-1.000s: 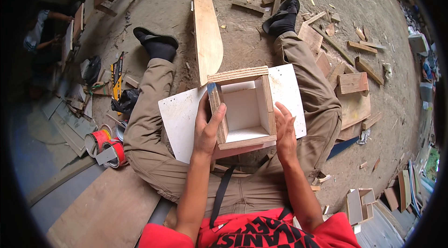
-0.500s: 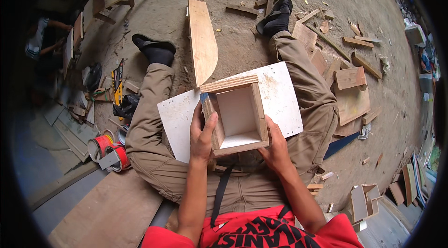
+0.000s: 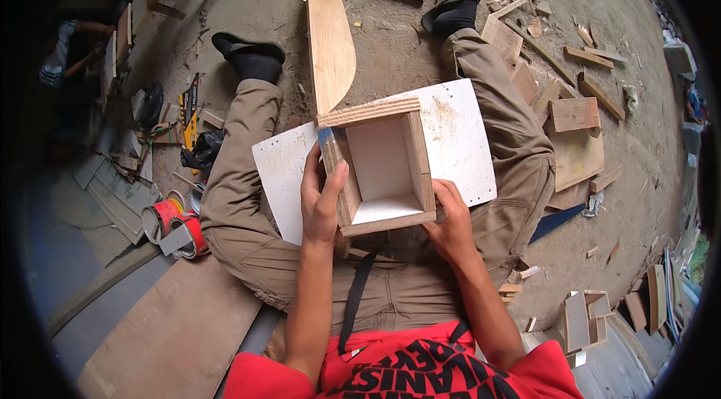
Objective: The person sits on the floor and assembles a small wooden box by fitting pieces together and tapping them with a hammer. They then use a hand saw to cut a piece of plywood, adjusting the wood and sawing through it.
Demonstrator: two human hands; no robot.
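Between my two hands is a small open wooden box with white inner faces and bare wood edges; a blue mark shows at its far left corner. My left hand grips the left wall, thumb on the edge and fingers round the outside. My right hand holds the lower right corner, its fingertips partly hidden behind the wood. Under the box, a white board with small holes along its edges lies across my legs. A long plywood piece with one curved end reaches away from the board's far edge.
Wood offcuts lie scattered beyond my right leg. To the left are red tins, a yellow-and-black handsaw and a black plastic bag. A divided wooden box stands at the lower right. Another person works at the far left.
My view has shifted slightly, so the floor and board sit a little higher in the picture. Both hands keep their hold on the box, which stays at nearly the same tilt.
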